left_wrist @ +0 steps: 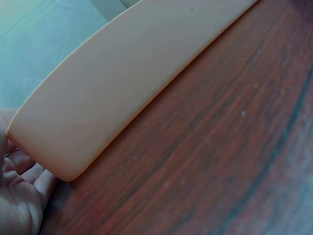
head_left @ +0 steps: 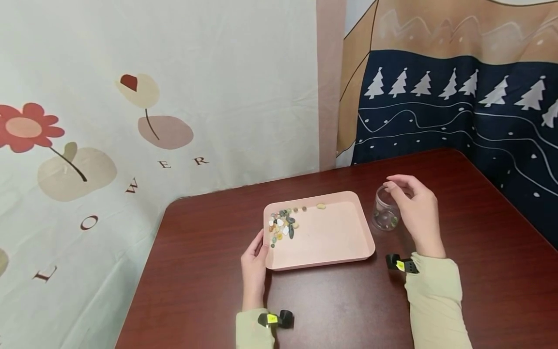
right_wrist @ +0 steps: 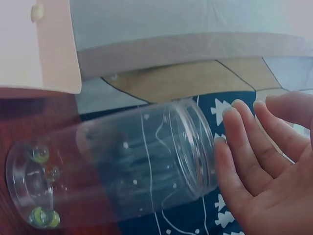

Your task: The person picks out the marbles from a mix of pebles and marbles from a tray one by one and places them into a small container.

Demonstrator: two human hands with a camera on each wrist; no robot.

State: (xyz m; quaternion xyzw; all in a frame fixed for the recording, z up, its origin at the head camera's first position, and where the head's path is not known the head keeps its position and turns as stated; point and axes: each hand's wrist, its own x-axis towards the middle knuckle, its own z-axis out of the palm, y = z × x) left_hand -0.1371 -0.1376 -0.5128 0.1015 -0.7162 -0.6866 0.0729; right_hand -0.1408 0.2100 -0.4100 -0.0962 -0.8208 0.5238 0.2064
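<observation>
A pink tray (head_left: pixel 327 237) lies on the table, with several small polished stones (head_left: pixel 285 225) bunched at its left end. My left hand (head_left: pixel 254 261) grips the tray's left edge near the front corner. In the left wrist view its fingers (left_wrist: pixel 34 176) reach under that corner. To the right of the tray stands a clear jar (right_wrist: pixel 146 156), upright, with several glass marbles (right_wrist: pixel 44 215) on its bottom. My right hand (head_left: pixel 416 208) is over the jar's mouth, fingers loosely bent. Nothing shows between its thumb and fingertips in the right wrist view.
A dark reddish wooden table (head_left: pixel 196 291) carries everything. One yellowish stone (head_left: pixel 321 206) lies apart near the tray's back edge. Behind the table hang a pale flower-print curtain (head_left: pixel 240 97) and a dark blue tree-print cloth (head_left: pixel 414 116).
</observation>
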